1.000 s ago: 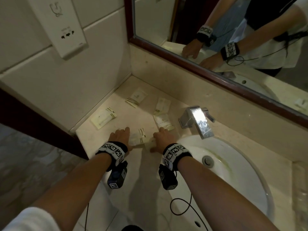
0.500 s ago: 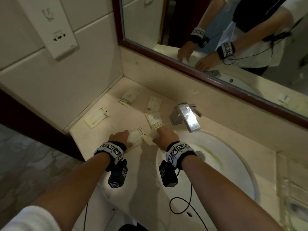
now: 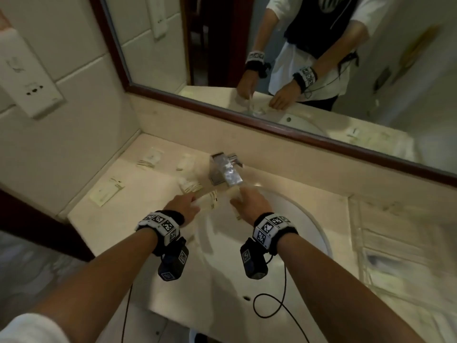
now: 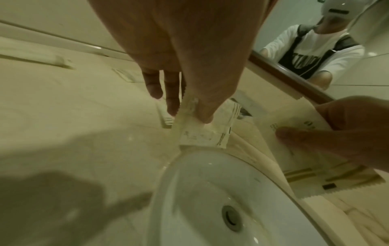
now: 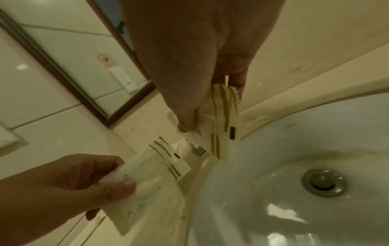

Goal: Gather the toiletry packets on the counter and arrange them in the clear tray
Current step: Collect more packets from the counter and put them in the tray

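Head view — each hand (image 3: 184,206) (image 3: 249,201) pinches a packet (image 3: 209,201) (image 5: 223,123) — above the sink (image 3: 309,219)

The clear tray (image 3: 405,246) at the right is blurred and cut off, and print on the left hand's packet (image 5: 147,173) is unreadable.

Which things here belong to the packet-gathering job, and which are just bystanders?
Job: left hand holding a packet; right hand holding another packet; four loose packets on the counter.

Bystanders: faucet, sink, mirror.

Beige counter (image 3: 138,214): four packets (image 3: 106,191) lying flat, sink (image 3: 316,226) inset.
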Available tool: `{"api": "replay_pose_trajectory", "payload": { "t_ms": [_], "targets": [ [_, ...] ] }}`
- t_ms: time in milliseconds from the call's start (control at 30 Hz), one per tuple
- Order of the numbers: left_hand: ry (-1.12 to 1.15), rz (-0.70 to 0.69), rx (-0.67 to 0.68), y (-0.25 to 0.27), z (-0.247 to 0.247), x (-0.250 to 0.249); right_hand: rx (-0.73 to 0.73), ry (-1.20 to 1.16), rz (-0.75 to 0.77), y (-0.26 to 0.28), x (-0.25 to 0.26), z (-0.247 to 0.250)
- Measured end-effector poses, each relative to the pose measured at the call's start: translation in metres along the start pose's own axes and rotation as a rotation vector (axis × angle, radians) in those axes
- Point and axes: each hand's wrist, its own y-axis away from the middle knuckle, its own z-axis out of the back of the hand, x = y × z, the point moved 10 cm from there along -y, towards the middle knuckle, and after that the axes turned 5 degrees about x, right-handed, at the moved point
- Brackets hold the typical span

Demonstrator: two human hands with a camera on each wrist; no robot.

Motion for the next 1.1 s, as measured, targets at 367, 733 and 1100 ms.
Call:
{"api": "replay_pose_trajectory", "payload": {
  "t_ms": [367, 733, 1100],
  "targets": [
    [-0.151, -0.270, 0.067, 0.014, -0.085, -0.190, -0.150, -0.050, -0.197, 0.108, -0.174, 0.088],
    [-0.256, -0.442, 0.195, 0.042, -0.190, -0.335, -0.222, -0.155, -0.433, 0.229, -0.347, 0.136],
    [-0.300, -0.397, 0.179, 0.051, -0.242, -0.378, -0.107, 0.068, -0.373, 0.253, -0.413, 0.136]
  ]
}}
